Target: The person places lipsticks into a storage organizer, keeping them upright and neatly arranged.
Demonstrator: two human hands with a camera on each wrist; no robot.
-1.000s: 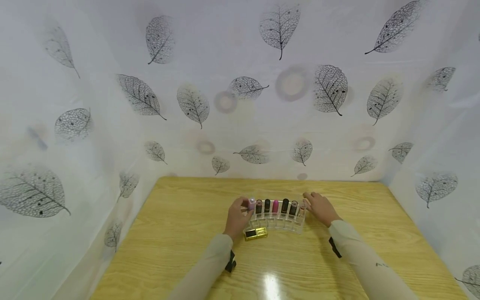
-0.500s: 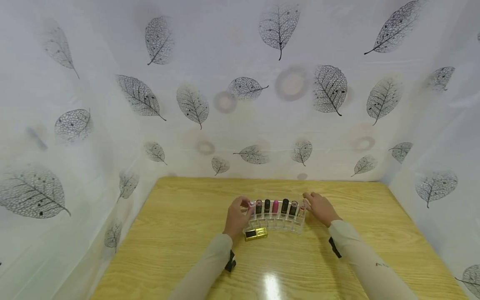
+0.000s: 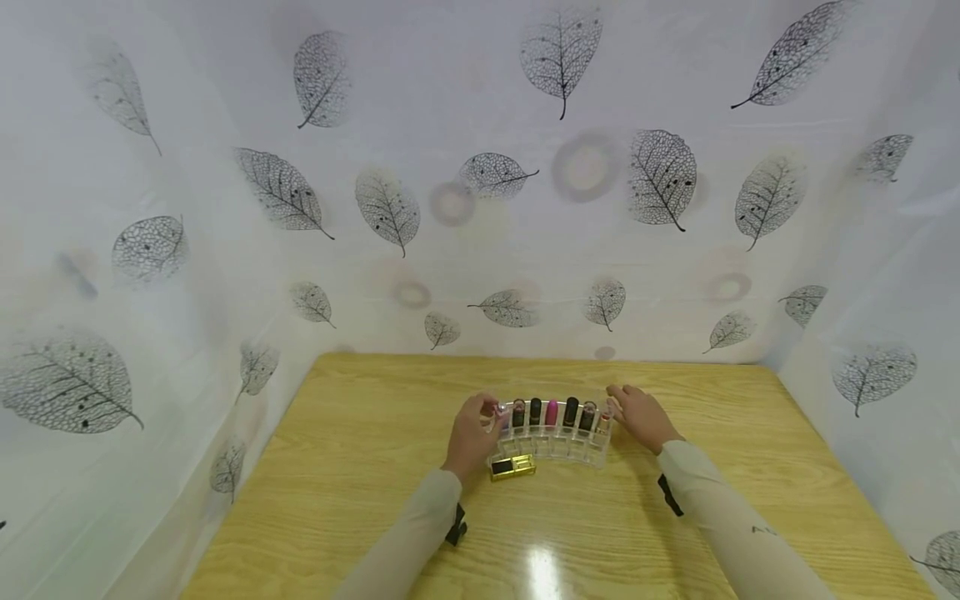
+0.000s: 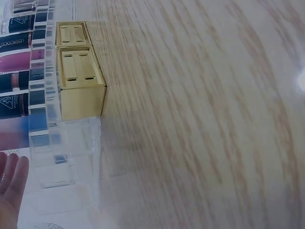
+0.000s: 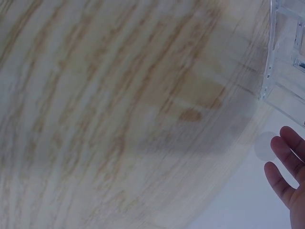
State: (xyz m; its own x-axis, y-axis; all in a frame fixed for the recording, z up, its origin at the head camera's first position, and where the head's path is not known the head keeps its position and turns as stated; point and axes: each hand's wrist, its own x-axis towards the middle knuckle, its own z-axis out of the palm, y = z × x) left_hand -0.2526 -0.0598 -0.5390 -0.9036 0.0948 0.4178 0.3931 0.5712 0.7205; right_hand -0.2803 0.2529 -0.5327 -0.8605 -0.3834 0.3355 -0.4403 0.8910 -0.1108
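A clear curved lipstick rack (image 3: 558,447) stands on the table with a row of lipsticks in its back slots. My left hand (image 3: 469,435) is at the rack's left end, thumb and fingers about a pale purple lipstick (image 3: 504,420) that sits in the end slot. In the left wrist view this lipstick (image 4: 13,133) looks pink and blue, with the fingertips close beside it; the thumb is hidden there. My right hand (image 3: 642,417) is at the rack's right end, fingers extended near a pinkish clear lipstick (image 3: 604,419). Its thumb is out of sight in the right wrist view.
A gold box-shaped lipstick (image 3: 513,467) with a black part lies at the rack's front left. Black lipsticks and a bright pink lipstick (image 3: 552,412) fill the middle slots. Leaf-patterned sheeting (image 3: 525,242) encloses the wooden table (image 3: 360,467) at the back and sides.
The purple lipstick has gone down into the left end slot, with my left hand following it slightly. My right hand has stayed at the rack's right end.
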